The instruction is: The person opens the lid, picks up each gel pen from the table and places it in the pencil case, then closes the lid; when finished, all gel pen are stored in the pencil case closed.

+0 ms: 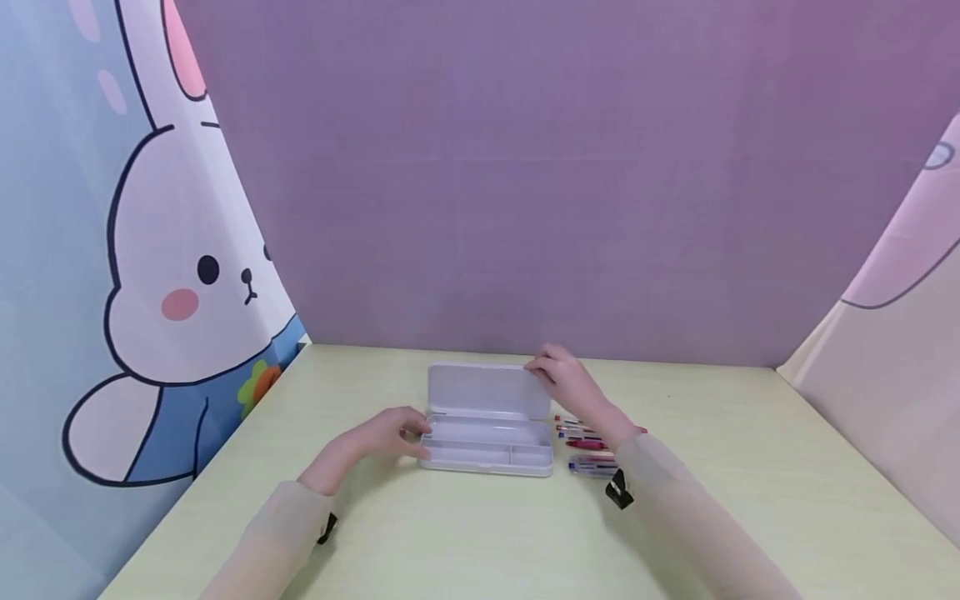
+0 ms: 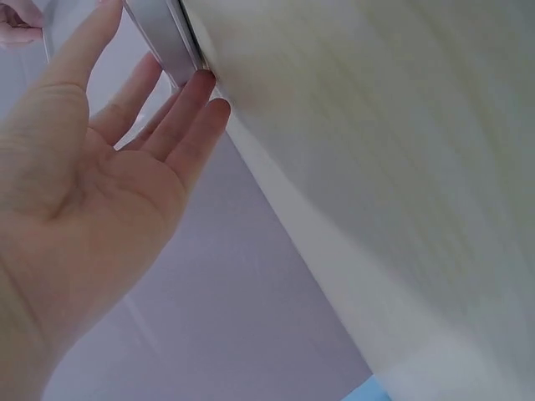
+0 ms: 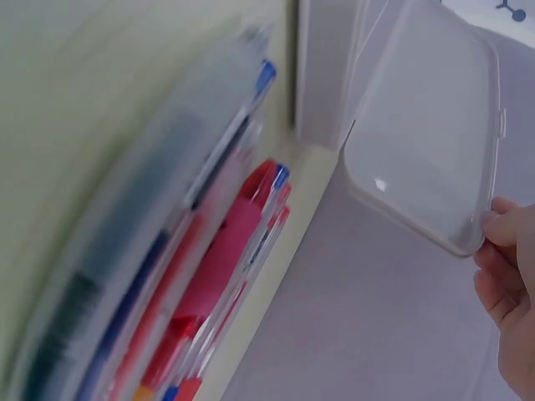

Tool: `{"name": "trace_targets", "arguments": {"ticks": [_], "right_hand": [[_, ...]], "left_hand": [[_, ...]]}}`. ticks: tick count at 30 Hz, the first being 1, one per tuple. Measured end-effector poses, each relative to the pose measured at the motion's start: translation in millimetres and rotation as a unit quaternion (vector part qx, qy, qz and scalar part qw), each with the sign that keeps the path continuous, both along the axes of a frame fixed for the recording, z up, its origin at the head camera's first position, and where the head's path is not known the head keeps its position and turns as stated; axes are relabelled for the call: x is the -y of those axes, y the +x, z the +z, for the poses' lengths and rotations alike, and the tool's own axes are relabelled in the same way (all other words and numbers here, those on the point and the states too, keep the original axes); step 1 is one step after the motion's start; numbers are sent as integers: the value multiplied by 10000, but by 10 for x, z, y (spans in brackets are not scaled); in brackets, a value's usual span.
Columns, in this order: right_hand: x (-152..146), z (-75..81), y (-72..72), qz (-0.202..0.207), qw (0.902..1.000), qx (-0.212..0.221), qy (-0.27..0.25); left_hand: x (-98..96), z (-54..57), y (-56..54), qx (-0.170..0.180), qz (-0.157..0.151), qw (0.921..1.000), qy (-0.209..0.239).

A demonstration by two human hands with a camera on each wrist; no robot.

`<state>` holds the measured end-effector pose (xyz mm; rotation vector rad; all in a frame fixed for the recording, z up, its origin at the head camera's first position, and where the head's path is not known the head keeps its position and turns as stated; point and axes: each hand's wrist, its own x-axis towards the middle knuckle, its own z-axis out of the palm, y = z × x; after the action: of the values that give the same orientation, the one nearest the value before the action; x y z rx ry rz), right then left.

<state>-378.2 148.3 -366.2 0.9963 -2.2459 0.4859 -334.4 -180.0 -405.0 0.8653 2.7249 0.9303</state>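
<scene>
A white pencil case [image 1: 480, 454] lies opened on the table, its long and smaller compartments bare inside. Its lid [image 1: 480, 390] stands raised at the back. My right hand [image 1: 566, 383] pinches the lid's upper right corner between thumb and fingers, which the right wrist view shows at the lid's rim [image 3: 468, 251]. At the case's left end is my left hand [image 1: 386, 432]. In the left wrist view its fingers [image 2: 188, 113] are fairly straight, with fingertips against the case's side wall [image 2: 163, 42].
Several pens [image 1: 588, 446] lie side by side just right of the case, partly under my right forearm. Among them are a red pen [image 3: 221, 259] and a thicker clear-barrelled pen [image 3: 142, 209]. A purple cloth [image 1: 525, 208] hangs behind the table's back edge.
</scene>
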Motion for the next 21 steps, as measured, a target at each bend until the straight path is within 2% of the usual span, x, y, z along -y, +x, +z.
{"name": "trace_targets", "arguments": {"ticks": [4,10,14,21], "right_hand": [[-55,-17,14,-127,9997,195,-50],[-116,-68,40,-332,9940,1033,-132],[-162,-128,66,-440,9884,1448,-135],[-211,-202,160,-632,9750,2103,354]], "left_hand": [[18,-5,24,82,-10,10000,26],[51,-30,21,481,-24,9983,343],[75,-47,20,464,-41,9983,347],[110,-43,53,440,-31,9988,206]]}}
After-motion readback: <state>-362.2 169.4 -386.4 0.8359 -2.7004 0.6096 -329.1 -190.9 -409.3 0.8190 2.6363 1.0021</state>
